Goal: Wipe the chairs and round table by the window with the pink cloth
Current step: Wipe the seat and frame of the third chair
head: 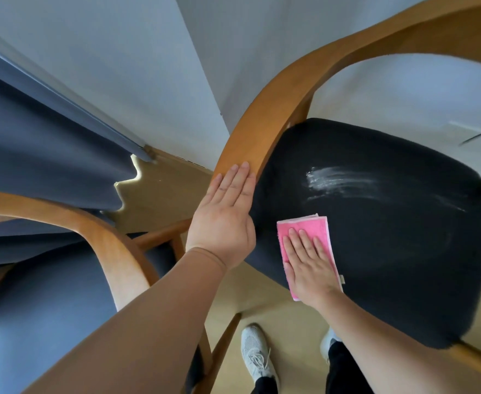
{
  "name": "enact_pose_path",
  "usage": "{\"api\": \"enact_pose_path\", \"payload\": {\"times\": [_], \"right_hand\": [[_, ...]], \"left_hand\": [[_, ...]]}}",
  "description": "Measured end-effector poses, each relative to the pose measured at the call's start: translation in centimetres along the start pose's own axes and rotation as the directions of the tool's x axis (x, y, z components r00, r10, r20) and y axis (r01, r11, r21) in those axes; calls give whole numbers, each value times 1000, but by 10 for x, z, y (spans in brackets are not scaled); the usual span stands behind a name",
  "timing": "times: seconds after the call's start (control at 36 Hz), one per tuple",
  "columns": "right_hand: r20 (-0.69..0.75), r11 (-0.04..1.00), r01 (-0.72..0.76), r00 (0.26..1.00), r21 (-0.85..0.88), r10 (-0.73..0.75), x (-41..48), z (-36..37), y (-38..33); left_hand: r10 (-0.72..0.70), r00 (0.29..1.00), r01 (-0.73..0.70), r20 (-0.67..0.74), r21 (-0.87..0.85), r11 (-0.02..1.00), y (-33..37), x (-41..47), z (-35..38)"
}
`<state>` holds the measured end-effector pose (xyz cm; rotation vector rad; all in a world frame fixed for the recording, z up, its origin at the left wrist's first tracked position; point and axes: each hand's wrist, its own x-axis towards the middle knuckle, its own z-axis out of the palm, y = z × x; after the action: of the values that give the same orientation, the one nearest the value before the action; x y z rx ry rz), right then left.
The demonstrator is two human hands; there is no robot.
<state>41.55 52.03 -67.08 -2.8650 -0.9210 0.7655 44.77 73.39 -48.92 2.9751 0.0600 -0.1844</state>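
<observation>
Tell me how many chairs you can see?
2. The black-seated chair is on the right, under the pink cloth; the second chair stands left, beside the curtain. Others may be hidden.

No text, brand, number or sign could be read anywhere in the view. A small pale tag (342, 278) was seen at the edge of the pink cloth (304, 228), but it was too small for any lettering on it to be made out.
</observation>
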Motion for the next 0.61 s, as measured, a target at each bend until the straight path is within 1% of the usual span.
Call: {"api": "enact_pose_path", "payload": {"times": [0.11,0.17,0.25,0.36,0.47,0.53,0.61], "right_hand": [[5,1000,12,1000,-25,-12,4,-3,1],[-20,999,12,1000,-44,-13,13,-5,-1],[-49,996,24,998,-85,-29,40,-15,-2],[-45,994,68,996,-83,-72,83,-34,-5],[-51,986,111,992,-127,-119,124,-56,-6],[-73,986,100,991,-134,-111,147,-69,-5],[-56,988,57,996,-146,-66,178,-86,-1]], "left_hand": [[5,1000,-5,1,-8,1000,2,0,0],[9,1000,-9,-3,-2,1000,1,0,0],[14,1000,-14,-7,-1,1000,0,0,2],[22,999,-23,-23,-27,999,-1,0,4],[28,998,-31,-58,-43,999,-3,1,5],[25,997,-29,-68,-53,998,-3,1,5],[20,998,-23,-60,-51,998,-2,0,5]]}}
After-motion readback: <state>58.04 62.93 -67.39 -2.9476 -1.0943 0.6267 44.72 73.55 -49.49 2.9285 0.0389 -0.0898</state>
